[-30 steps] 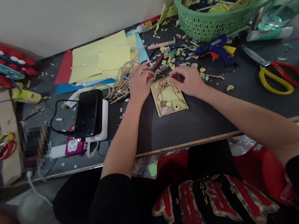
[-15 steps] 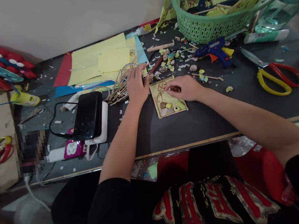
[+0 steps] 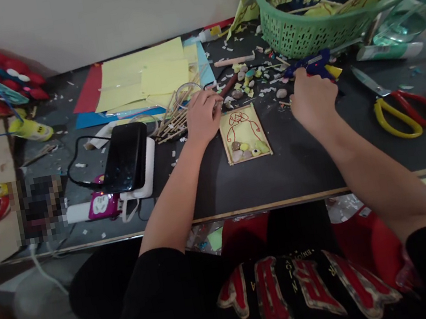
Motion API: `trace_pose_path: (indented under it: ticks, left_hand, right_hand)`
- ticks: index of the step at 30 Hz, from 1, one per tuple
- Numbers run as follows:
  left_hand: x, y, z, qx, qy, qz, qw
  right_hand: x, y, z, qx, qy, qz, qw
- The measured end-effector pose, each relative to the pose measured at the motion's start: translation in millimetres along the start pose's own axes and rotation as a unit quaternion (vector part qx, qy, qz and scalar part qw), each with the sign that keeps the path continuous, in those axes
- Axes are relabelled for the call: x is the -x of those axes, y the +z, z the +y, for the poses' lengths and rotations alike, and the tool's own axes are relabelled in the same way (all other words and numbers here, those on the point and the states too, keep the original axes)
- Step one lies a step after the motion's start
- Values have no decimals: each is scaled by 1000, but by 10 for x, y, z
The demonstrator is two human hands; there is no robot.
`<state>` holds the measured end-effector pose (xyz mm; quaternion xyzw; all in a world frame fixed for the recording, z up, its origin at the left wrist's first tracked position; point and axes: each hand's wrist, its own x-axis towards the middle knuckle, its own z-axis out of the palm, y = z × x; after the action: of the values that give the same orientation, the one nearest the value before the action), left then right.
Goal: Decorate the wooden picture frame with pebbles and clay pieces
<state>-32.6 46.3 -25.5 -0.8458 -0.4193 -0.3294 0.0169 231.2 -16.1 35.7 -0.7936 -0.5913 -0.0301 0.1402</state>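
Observation:
A small yellow picture panel (image 3: 244, 131) framed with thin sticks lies flat before me. It bears curling red-brown lines, with pebbles (image 3: 238, 154) and yellow pieces along its lower edge. My left hand (image 3: 204, 116) rests at the panel's upper left, beside a bundle of thin sticks (image 3: 173, 118); its fingers are loosely bent and apart, and I see nothing held. A dark brown stick (image 3: 228, 86) lies by those fingertips. Over at the right, my right hand (image 3: 315, 101) is closed over the handle of a blue glue gun (image 3: 311, 62), which lies on the table; its fingertips are hidden.
Yellow, red and blue paper sheets (image 3: 142, 78) lie at the back. A green basket (image 3: 302, 33) of papers and tools stands behind the glue gun. Scissors (image 3: 397, 115) are at the right. A phone (image 3: 125, 157) and power bank sit left, with cables. Paper scraps and pebbles litter the table.
My right hand has left the panel and moved right to the glue gun. Red-brown line now shows at the panel's right side, where the hand was. My left hand has barely shifted.

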Motion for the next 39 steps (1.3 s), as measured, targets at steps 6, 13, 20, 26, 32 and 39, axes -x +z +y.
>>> trace_pose_path:
  ticks: [6,13,20,26,32,39]
  left_hand:
    - [4,-27,46,6,3,0,1000]
    - [-2,-38,62,15,1,-13,1000]
    - [0,-24,53,10,5,-6,1000]
    - [2,-59,96,13,-11,-27,999]
    - [-2,-71,105,-2,-14,-36,999]
    - [-11,-49,99,7,-14,-37,999]
  right_hand:
    - [-83,296,182,-110,-53,104,987]
    - [-57,229,220,-108,-83,35,990]
    - [32,69,14,-349,-222,-43,909]
    - [216,150,-193,-423,-316,-337,780]
    - [267,-27,-254,-329,-326,-340,818]
    - [322,-101,-301,-271,-331,-310,849]
